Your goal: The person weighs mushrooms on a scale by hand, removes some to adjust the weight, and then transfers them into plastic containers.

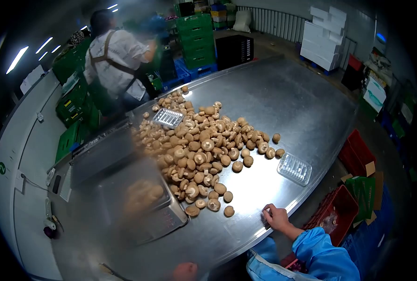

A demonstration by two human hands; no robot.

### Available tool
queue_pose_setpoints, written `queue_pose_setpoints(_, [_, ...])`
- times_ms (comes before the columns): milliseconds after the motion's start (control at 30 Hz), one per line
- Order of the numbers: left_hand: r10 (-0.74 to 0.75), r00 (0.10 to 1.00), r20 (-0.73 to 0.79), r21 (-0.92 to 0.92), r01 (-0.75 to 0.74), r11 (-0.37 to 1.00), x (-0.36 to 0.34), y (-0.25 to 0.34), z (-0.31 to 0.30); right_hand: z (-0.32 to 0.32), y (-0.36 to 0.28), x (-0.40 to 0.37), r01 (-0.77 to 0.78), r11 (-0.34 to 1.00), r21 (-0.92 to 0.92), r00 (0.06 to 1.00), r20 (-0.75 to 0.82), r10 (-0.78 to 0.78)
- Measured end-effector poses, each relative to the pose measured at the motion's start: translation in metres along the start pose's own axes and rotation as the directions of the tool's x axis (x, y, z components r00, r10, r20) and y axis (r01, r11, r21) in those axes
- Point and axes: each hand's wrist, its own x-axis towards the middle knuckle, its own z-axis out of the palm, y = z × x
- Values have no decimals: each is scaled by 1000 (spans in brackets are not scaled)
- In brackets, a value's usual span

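A large heap of brown mushrooms (203, 145) lies on the steel table, some caps down with pale stems showing. To its left, a weighing scale (171, 218) carries a small pile of mushrooms (145, 194), smeared in the picture. My right hand (276, 218) rests at the table's near edge, fingers curled in, with nothing visible in them. Beyond it lies a clear plastic tray (294, 169). Another clear tray (168, 118) sits on the far part of the heap. Low at the bottom edge, my left hand (185, 271) is partly cut off and blurred; its fingers cannot be made out.
The steel table (306, 103) has a raised rim. Red crates (332, 210) and a green carton (360, 194) stand beside it on the right. A person (117, 61) stands behind the table near stacked green crates (195, 40). White boxes (321, 42) are piled farther back.
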Motion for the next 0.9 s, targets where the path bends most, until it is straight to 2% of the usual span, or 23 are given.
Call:
queue_pose_setpoints(133, [160,984,-77,-56,-164,985,8,-19,15,6,3,1,-38,999,-35,999,-28,37])
queue_pose_setpoints(233, [139,987,-83,-109,-148,983,7,-23,21,3,0,0,-53,998,-45,998,-23,52])
queue_pose_setpoints(333, [189,974,-125,-64,-198,978,12,-34,30,10,5,2,-64,992,-112,998,-12,63])
queue_pose_setpoints(433, [186,978,-99,-53,-191,980,9,-32,28,11,3,3,-82,983,-167,996,6,84])
queue_pose_setpoints(533, [236,959,-159,-95,-253,963,7,-33,28,7,-8,7,-128,966,-226,990,26,137])
queue_pose_setpoints(733, [319,937,-144,-100,-335,937,9,-33,22,5,-13,1,-199,972,-123,978,-89,189])
queue_pose_setpoints(833, [493,815,-305,5,-516,857,25,-49,37,9,-8,1,-217,970,-109,971,-125,203])
queue_pose_setpoints(900, [457,842,-287,-33,-485,874,29,-50,39,9,-8,3,-230,968,-102,966,-146,214])
